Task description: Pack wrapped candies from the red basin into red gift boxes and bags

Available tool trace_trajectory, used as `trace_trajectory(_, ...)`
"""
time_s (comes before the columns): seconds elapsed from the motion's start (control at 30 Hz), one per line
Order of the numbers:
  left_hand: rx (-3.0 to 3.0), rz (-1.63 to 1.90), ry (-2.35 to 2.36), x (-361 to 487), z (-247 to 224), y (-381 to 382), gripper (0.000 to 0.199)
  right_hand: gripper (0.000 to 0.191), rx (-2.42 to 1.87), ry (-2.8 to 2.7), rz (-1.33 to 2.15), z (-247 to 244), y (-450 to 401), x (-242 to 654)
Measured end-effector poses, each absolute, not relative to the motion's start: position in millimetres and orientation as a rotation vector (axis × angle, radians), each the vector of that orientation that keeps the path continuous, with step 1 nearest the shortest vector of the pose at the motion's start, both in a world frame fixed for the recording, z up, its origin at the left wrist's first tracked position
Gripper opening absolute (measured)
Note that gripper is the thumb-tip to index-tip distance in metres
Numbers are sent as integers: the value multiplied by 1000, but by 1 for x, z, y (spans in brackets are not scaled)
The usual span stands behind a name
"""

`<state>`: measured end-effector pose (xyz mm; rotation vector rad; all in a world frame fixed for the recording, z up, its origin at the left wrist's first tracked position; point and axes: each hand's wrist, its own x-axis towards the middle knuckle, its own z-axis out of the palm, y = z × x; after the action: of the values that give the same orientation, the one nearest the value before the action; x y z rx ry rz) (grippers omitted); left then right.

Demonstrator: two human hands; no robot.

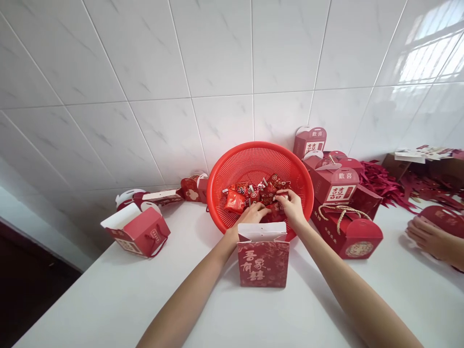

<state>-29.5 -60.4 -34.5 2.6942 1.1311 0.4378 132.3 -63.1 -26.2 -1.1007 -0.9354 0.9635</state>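
Several sweets (235, 201) lie in the basket (250, 166), probably light and slick-wrapped, best pinched by their wrapper edges; the right hand's (292, 205) thumb and forefinger stand narrow at one, the left hand's (255, 212) fingers curl over others, and whether either grips cannot be told. Nearer than the basket stands a bag (264, 263); right of the basket are boxes (337, 186) and, farther out, a co-worker's hand (426, 238).

You can pass between basket (250, 159) and left box (141, 233); front box (263, 265) blocks straight in, stacked boxes (333, 181) crowd right.
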Motion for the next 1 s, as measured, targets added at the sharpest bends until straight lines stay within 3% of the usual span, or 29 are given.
trace_trajectory(0.1,2709,439,1183,-28,-38,-65,54,28,-1100,-955,872,-27,-62,133)
trace_trajectory(0.47,2720,508,1299,-20,-47,-75,49,24,-1238,-1126,532,-25,-67,142)
trace_trajectory(0.63,2612,725,1317,-14,-57,-80,58,24,-1340,-1203,689,-23,-64,150)
trace_trajectory(0.77,2582,699,1339,-14,-59,-82,68,18,-1349,-1245,775,-25,-62,153)
trace_trajectory(1.0,2675,583,1447,-16,-56,-75,55,10,-1278,-1344,906,-18,-69,152)
